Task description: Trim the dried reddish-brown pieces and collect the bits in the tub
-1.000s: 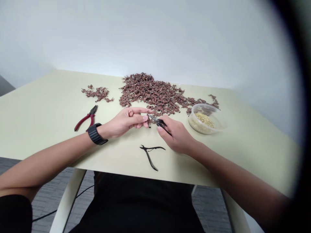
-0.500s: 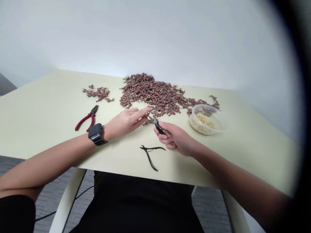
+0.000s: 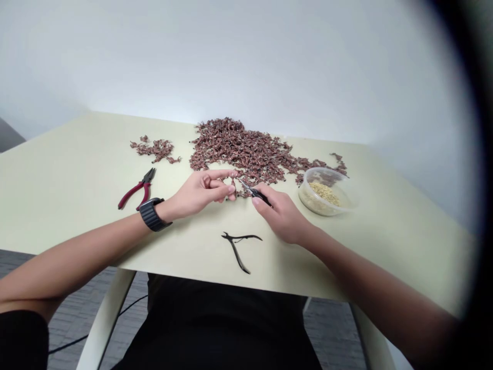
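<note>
My left hand [image 3: 204, 192], with a dark watch band on its wrist, pinches a small reddish-brown figure [image 3: 233, 181] between thumb and fingers. It looks like a little four-legged animal, too small to make out exactly. My right hand [image 3: 279, 210] is closed around the dark handles of small pliers [image 3: 254, 191]. Their metal tips point left, close to the figure; whether they touch it I cannot tell. Just beyond both hands spreads a large pile of similar brown figures [image 3: 242, 149]. A few more lie under the fingertips.
Red-handled pliers [image 3: 135, 190] lie left, by my wrist. Black nippers [image 3: 236, 249] rest near the table's [image 3: 185, 257] front edge. Right of my right hand stands a clear round tub [image 3: 314, 203] holding small golden pieces [image 3: 325, 193]. A smaller group of figures [image 3: 156, 149] sits back left.
My left hand has turned over, bringing the thumb into view with a figure pinched upright. My right hand has rotated, its back now facing up, the pliers still in its grasp.
</note>
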Demonstrator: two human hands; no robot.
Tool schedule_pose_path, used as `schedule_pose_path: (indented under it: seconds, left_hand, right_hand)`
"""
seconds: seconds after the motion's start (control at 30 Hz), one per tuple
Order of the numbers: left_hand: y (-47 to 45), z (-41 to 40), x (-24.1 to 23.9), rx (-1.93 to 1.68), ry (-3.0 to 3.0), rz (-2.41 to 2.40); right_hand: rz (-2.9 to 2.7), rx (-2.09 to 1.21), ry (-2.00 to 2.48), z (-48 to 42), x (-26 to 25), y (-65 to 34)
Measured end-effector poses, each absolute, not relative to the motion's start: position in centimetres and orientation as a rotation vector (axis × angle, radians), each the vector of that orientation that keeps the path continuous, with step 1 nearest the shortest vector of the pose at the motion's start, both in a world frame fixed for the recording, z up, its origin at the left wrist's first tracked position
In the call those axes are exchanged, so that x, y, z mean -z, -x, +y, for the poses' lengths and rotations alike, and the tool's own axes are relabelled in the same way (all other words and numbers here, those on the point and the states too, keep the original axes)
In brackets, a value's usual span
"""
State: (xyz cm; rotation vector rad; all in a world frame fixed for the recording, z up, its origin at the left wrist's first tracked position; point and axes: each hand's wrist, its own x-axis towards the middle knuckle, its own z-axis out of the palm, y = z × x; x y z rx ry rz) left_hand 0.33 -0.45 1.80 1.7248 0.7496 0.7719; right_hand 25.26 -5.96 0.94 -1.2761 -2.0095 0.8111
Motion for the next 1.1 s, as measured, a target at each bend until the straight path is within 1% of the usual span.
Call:
schedule_pose_path:
  seconds: [0.07,0.17,0.63,0.77,1.1]
  left_hand:
    - [-0.4,-0.6,-2.1,-0.773,-1.656,0.746]
    - [-0.3,-0.7,-2.4,-0.78,-1.619,0.74]
    - [-0.4,-0.9,-2.3,-0.766,-1.616,0.7]
    - [-0.4,-0.8,-1.8,-0.836,-1.666,0.709]
    - [-0.3,-0.4,-1.0,-0.922,-1.84,0.692]
  right_hand:
    - [-2.1,-0.695,1.252,-5.9,-0.8,-25.4]
    - [-2.142,-0.624,1.235,-5.8,-0.6,-25.6]
    - [-2.188,-0.62,1.256,-5.7,-0.7,-25.5]
    - [-2.136,-0.726,1.27,-6.0,-1.0,-25.3]
    - [-1.85,-1.197,1.271,-6.5,-1.0,-24.8]
